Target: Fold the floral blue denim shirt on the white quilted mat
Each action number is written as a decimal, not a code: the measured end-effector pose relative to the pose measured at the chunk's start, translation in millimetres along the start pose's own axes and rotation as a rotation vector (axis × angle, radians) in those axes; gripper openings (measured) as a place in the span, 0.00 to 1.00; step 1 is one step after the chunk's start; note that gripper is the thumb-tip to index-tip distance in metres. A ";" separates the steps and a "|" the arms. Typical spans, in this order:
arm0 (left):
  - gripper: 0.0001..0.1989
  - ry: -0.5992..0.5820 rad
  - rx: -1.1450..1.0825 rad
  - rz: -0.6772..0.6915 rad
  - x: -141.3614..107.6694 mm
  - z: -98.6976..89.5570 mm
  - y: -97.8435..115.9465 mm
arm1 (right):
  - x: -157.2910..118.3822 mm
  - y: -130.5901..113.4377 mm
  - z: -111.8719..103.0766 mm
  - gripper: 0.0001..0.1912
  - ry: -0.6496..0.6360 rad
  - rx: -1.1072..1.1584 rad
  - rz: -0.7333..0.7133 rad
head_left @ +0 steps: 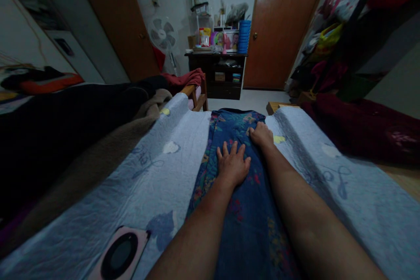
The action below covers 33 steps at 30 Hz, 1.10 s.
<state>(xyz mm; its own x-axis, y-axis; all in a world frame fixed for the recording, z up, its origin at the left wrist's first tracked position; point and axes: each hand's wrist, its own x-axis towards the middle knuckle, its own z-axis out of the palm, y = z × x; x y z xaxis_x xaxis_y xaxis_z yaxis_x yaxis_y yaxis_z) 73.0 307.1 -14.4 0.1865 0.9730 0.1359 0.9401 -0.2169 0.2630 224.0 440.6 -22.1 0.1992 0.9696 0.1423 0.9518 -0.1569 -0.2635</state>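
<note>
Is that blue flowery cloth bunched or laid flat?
Laid flat: the cloth stretches lengthwise over the sheet, left hand spread on it.

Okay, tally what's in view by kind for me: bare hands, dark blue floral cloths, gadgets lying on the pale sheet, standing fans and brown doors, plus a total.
Hands: 2 (left hand, right hand)
Dark blue floral cloth: 1
Gadget on the pale sheet: 1
Standing fan: 1
Brown doors: 2 (door beside the fan, door across the room)
Total: 7

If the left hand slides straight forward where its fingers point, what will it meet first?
The left hand would first cross more of the patterned blue cloth beneath it, then probably the cloth's dark far edge.
</note>
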 end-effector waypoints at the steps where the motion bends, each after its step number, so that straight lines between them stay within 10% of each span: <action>1: 0.29 -0.002 -0.001 -0.002 0.1 0.0 0.0 | -0.6 -1.1 0.5 0.28 -0.020 -0.006 0.017; 20: 0.29 -0.002 -0.023 0.002 0.5 -0.1 -0.9 | 8.7 3.0 2.6 0.38 0.026 0.034 0.224; 27: 0.28 0.009 -0.027 -0.003 -0.5 -0.7 0.1 | 13.3 5.3 12.2 0.29 0.152 0.066 -0.179; 33: 0.28 0.038 -0.015 0.015 -1.0 1.5 -0.8 | 16.5 3.9 11.2 0.28 0.085 0.041 -0.137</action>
<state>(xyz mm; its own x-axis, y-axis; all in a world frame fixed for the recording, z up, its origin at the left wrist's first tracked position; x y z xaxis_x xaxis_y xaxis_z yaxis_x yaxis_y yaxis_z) 72.5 306.4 -16.2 0.1897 0.9660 0.1759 0.9328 -0.2332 0.2747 228.4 458.1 -31.4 0.0892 0.9617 0.2593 0.9615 -0.0151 -0.2746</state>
